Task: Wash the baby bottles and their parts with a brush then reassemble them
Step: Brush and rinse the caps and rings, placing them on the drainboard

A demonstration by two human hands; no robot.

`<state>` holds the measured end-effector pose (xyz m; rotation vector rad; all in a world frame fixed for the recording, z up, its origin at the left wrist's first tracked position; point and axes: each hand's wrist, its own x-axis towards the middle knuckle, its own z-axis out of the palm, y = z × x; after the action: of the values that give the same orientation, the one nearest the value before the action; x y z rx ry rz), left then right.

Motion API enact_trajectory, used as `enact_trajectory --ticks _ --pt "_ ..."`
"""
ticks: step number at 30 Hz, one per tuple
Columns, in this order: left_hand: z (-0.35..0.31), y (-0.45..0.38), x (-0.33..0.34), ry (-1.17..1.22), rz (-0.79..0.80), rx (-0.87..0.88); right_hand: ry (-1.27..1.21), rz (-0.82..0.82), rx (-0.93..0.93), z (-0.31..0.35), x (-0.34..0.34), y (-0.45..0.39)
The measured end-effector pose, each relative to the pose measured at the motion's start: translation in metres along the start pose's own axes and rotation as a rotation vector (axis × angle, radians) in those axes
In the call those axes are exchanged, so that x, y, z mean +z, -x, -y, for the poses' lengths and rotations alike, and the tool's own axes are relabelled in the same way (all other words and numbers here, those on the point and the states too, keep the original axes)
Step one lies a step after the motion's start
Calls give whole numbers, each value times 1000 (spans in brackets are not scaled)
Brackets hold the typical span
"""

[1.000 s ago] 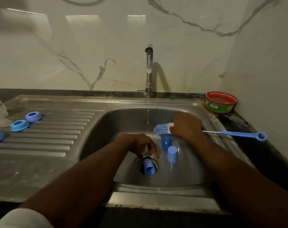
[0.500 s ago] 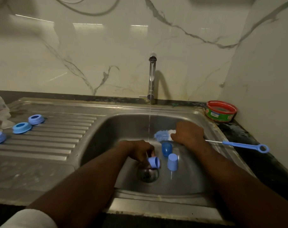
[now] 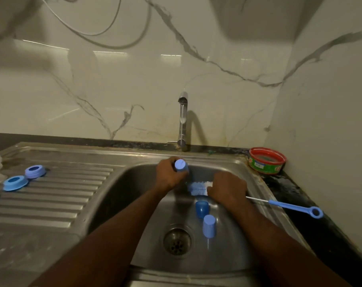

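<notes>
Left hand [image 3: 169, 176], having lifted a blue cap [image 3: 181, 165] from the drain [image 3: 177, 241], now grips it under the tap's [image 3: 183, 121] stream, while right hand [image 3: 227, 190] clasps the brush [image 3: 199, 188] nearby, so scrubbing likely follows.

Brushed steel sink [image 3: 122, 204], glossy marble wall [image 3: 134, 90], matt plastic cap [image 3: 181, 165].
</notes>
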<state>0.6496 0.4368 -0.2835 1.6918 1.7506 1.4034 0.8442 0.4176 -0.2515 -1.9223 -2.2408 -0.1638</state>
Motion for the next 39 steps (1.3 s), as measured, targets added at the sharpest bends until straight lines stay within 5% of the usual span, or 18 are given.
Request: enact_trajectory --ticks 9,16,20,28,32,39 --pt "28 9 -8 -199 118 164 13 -20 13 0 -6 1" --pt "13 14 -9 -46 159 64 -157 -198 23 7 -28 3" --pt "0 16 -15 95 35 -118 -253 -280 -67 14 -42 11" --pt "-25 18 -25 265 149 -16 -315 -343 -131 35 -45 18" --pt "-10 6 -38 229 69 -75 -311 -362 -138 31 -42 18" --pt "-8 15 -31 303 383 86 -289 -323 -108 27 -38 13"
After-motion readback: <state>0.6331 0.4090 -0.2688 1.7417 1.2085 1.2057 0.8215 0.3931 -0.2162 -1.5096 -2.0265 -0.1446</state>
